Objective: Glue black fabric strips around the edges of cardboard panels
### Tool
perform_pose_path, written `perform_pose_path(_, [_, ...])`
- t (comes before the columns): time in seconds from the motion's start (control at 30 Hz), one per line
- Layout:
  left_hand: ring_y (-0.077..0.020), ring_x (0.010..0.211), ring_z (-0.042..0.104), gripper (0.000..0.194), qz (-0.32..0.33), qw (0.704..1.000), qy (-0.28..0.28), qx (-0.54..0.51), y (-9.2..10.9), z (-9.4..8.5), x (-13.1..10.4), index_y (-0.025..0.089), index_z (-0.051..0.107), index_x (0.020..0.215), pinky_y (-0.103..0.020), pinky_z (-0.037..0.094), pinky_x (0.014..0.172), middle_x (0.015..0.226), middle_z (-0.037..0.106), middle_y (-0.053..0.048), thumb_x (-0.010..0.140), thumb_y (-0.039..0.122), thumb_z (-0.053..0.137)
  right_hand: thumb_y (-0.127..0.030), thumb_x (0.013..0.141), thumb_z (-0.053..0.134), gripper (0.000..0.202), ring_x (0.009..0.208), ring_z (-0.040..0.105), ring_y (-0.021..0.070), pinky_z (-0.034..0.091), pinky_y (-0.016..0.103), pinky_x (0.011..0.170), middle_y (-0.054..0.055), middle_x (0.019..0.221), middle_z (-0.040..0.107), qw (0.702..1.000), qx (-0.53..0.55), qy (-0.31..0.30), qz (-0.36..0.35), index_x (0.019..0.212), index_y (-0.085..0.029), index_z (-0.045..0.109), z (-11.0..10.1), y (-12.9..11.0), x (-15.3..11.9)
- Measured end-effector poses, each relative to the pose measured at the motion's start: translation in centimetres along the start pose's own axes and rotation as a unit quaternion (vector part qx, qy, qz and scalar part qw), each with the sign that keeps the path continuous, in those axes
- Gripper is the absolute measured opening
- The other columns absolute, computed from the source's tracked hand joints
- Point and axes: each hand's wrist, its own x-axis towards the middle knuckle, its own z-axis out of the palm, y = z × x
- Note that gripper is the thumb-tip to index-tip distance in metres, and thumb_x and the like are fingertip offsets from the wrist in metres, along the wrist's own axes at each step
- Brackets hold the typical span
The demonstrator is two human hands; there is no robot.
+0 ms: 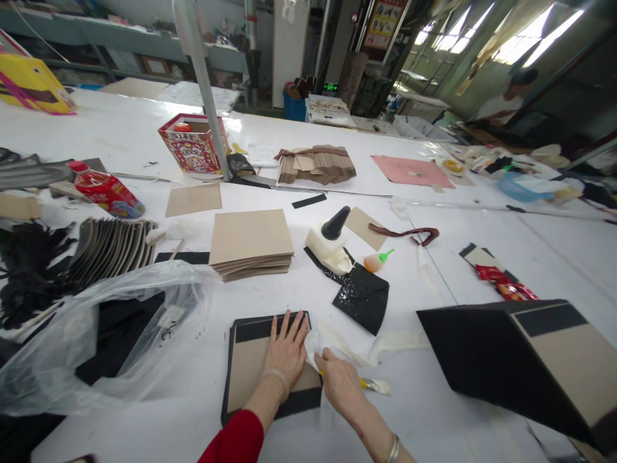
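Note:
My left hand (288,350) lies flat, fingers spread, on a beige board with black edging (248,366). My right hand (342,382) is closed at the board's right edge. Through its fist passes a yellow-handled glue brush (376,386), pale bristles pointing right. A crumpled white piece (312,347), perhaps cloth or tape, shows at its fingertips; I cannot tell which. Beyond the hands, a white glue bottle with a black cone (330,241) sits on black scraps (364,296) speckled white. Beside it lies a small orange bottle with a green tip (378,260).
A stack of beige boards (251,241) stands ahead. At left are a clear plastic bag (193,308), curved grey strips (108,251) and a red bottle (108,193). Large black-and-beige panels (511,360) lie at right. A metal post (205,83) rises behind; a person (506,99) is at the far right.

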Motion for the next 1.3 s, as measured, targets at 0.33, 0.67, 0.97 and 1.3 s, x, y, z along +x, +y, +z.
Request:
perform_pose_path(0.33, [-0.0252,0.141,0.014,0.056,0.001,1.0,0.015,0.006,0.2,-0.2,-0.1,0.033,0.016,0.143,-0.053,0.015,0.113,0.153,0.023,0.008,0.09,0.031,0.033,-0.009,0.067,0.039,0.039,0.088,0.063,0.0177,0.043,0.024,0.076,0.003,0.089,0.071,0.975,0.218,-0.032,0.016,0.083,-0.022,0.073,-3.8,6.2,-1.9])
perform_pose_path(0.67, [-0.0248,0.141,0.013,0.056,-0.005,1.0,0.003,-0.008,0.0,-0.3,-0.1,0.034,0.014,0.143,-0.053,0.015,0.113,0.152,0.023,0.01,0.09,0.034,0.033,-0.011,0.071,0.035,0.051,0.097,0.061,0.0169,0.043,0.026,0.086,0.003,0.101,0.07,0.951,0.307,-0.012,0.027,0.108,-0.02,0.068,-2.1,4.9,0.4])
perform_pose_path(0.97, [-0.0252,0.142,0.008,0.058,-0.005,1.0,-0.017,-0.02,0.0,-0.3,-0.1,0.031,0.01,0.144,-0.055,0.011,0.113,0.154,0.018,0.008,0.09,0.033,0.031,-0.011,0.082,0.039,0.043,0.099,0.059,0.0232,0.041,0.032,0.089,0.011,0.1,0.064,0.968,0.223,0.039,0.109,0.116,-0.021,0.063,2.1,-0.2,-0.1])
perform_pose_path(1.3, [-0.0254,0.142,0.01,0.058,-0.002,1.0,-0.012,-0.018,0.0,-0.5,0.0,0.033,0.012,0.143,-0.055,0.014,0.113,0.153,0.019,0.008,0.089,0.032,0.033,-0.01,0.082,0.037,0.042,0.1,0.06,0.0223,0.042,0.03,0.09,0.009,0.102,0.065,0.953,0.262,0.058,0.139,0.112,-0.02,0.064,4.3,0.0,-0.5])
